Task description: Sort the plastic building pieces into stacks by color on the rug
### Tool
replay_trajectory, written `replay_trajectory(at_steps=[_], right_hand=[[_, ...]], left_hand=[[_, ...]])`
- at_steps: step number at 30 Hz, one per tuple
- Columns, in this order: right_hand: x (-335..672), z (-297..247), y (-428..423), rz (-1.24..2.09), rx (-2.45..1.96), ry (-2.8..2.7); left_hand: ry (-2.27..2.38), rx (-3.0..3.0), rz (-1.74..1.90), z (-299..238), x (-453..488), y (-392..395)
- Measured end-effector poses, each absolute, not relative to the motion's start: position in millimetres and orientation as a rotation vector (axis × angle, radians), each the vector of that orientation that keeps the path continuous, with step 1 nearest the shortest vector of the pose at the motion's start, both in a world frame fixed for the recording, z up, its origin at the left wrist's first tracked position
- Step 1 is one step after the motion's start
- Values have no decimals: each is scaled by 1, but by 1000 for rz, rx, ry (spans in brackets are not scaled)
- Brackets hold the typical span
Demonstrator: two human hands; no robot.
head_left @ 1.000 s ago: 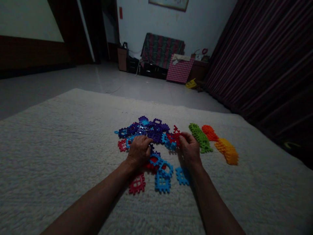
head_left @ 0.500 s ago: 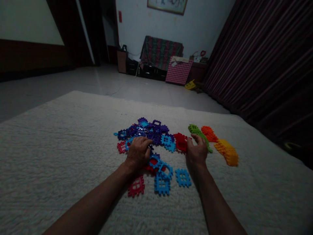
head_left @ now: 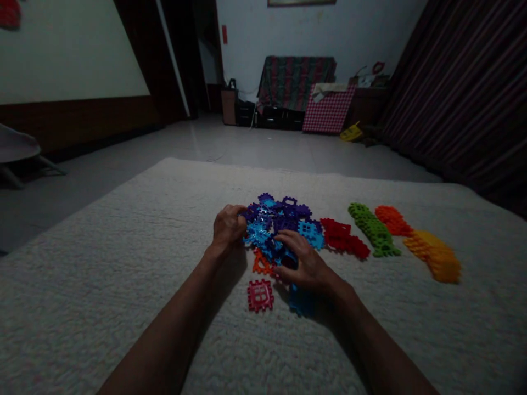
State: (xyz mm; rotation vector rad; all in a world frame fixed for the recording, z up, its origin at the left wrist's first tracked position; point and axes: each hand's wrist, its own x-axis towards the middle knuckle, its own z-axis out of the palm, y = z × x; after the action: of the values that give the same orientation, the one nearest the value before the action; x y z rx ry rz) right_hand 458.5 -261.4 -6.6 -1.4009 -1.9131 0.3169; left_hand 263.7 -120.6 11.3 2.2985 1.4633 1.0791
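On the pale blanket (head_left: 135, 280), the blue pieces (head_left: 259, 232) lie between both hands, leftward of and slightly beyond the right hand (head_left: 281, 255), whose thumb and fingers stand apart around the nearest ones. The left hand (head_left: 226, 227) curls beside them (whether gripping, I cannot tell).

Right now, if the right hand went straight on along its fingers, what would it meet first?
Probably the blue pieces between the right hand and the left hand, though depth is unclear and they may be touching it.
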Motion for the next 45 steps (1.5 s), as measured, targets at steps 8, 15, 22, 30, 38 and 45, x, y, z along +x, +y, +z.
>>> replay_trajectory(at_steps=[8, 15, 22, 30, 38, 45], right_hand=[[446, -26, -256, 45, -1567, -1877], [455, -13, -255, -158, -1652, -1665], [424, -1, -268, 200, -1418, -2153], [423, -12, -264, 44, -1587, -2119], [425, -11, -263, -30, -1600, -2014], [404, -8, -271, 174, -1331, -2280]], left_hand=[[1478, 2454, 1096, -36, 252, -150], [1356, 2471, 1157, -41, 264, -141], [1395, 2451, 1097, -39, 263, -135], [1320, 2375, 1118, -36, 263, -137], [1399, 2085, 1325, -29, 263, -132], [1385, 1878, 1367, -23, 265, -135]])
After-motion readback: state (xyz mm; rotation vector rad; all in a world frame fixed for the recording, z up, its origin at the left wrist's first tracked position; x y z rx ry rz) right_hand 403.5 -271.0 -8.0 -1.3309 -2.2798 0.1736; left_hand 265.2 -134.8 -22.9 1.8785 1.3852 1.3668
